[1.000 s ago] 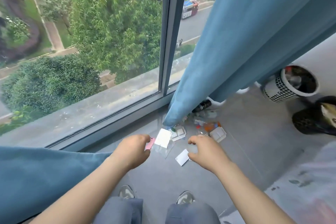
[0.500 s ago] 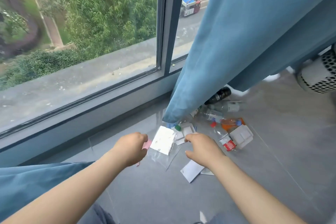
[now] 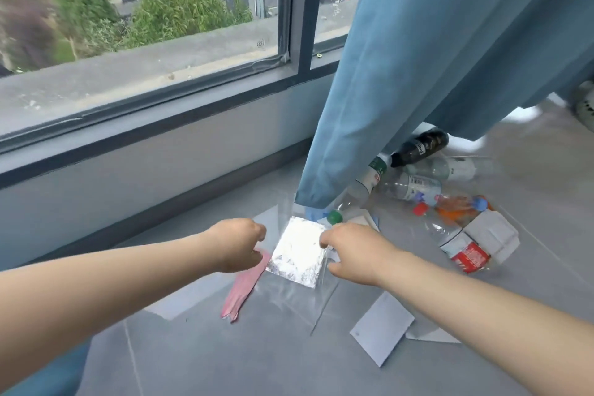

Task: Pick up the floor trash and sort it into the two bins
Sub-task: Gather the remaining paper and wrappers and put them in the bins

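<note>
My left hand (image 3: 239, 244) is closed around the top of a pink wrapper strip (image 3: 244, 288), which hangs down to the grey floor. Beside it a silver foil square (image 3: 297, 254) lies on a clear plastic bag (image 3: 289, 296). My right hand (image 3: 353, 254) pinches the foil square's right edge, thumb on top. A white card (image 3: 382, 328) lies on the floor under my right forearm. Further right is a heap of plastic bottles (image 3: 418, 186), including a dark bottle (image 3: 421, 146) and a crushed red-labelled one (image 3: 466, 254), plus a white carton (image 3: 491, 235).
A blue curtain (image 3: 418, 74) hangs over the back of the bottle heap. The window and its low wall (image 3: 144, 164) run along the left. A white perforated bin (image 3: 586, 106) just shows at the right edge. More blue fabric (image 3: 48, 376) is at the bottom left.
The view has dropped closer to the floor. Both hands moved down to the foil square; the right hand went from hovering near the white card to the foil's edge. The left still holds the pink strip.
</note>
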